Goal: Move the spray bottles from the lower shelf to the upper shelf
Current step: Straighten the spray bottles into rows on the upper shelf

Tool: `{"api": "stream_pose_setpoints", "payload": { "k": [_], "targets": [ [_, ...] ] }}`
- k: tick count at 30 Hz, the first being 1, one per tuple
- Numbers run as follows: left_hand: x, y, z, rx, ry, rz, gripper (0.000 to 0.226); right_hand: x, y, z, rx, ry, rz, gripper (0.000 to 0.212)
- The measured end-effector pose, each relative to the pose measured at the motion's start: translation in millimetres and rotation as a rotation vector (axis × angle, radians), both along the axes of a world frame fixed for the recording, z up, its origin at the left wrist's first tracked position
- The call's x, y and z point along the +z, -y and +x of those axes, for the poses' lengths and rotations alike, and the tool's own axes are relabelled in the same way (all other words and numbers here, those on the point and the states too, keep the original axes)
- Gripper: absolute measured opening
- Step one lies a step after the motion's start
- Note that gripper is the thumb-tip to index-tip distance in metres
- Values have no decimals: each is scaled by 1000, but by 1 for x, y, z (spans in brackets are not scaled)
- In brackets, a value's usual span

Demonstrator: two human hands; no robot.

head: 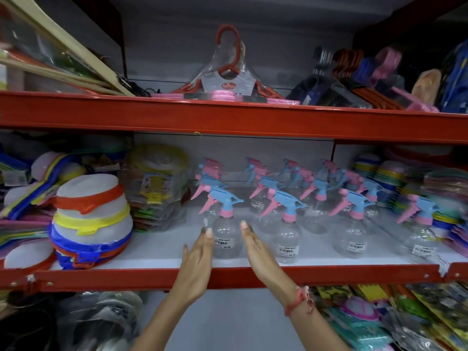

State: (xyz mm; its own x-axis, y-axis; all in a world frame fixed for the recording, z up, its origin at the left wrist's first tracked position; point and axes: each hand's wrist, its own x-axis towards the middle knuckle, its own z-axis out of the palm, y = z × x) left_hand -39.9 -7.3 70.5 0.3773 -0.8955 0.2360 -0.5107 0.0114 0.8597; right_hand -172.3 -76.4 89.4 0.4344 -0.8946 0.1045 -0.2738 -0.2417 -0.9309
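Clear spray bottle [226,239] with blue-and-pink trigger head, standing upright at the front of the lower shelf [152,259], foremost of several rows of like spray bottles [316,198]. Left hand [196,259] and right hand [258,249] flank it, both open with fingers extended, neither gripping. Packaged clothes hangers [229,69] occupy the upper shelf [228,117]; stacked lidded containers [91,221] stand left.
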Motion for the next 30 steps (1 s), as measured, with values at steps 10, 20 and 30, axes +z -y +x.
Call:
{"api": "stream_pose_setpoints", "payload": {
  "k": [10, 20, 30],
  "targets": [
    [10, -5, 3, -166, -17, 80, 86, -2, 1, 17, -28, -46, 30, 75],
    [5, -15, 15, -123, -66, 41, 80, 3, -6, 28, 24, -102, -13, 70],
    [3, -17, 7, 81, -157, -238, 57, 0, -13, 13, -75, 9, -154, 70]
  ]
}}
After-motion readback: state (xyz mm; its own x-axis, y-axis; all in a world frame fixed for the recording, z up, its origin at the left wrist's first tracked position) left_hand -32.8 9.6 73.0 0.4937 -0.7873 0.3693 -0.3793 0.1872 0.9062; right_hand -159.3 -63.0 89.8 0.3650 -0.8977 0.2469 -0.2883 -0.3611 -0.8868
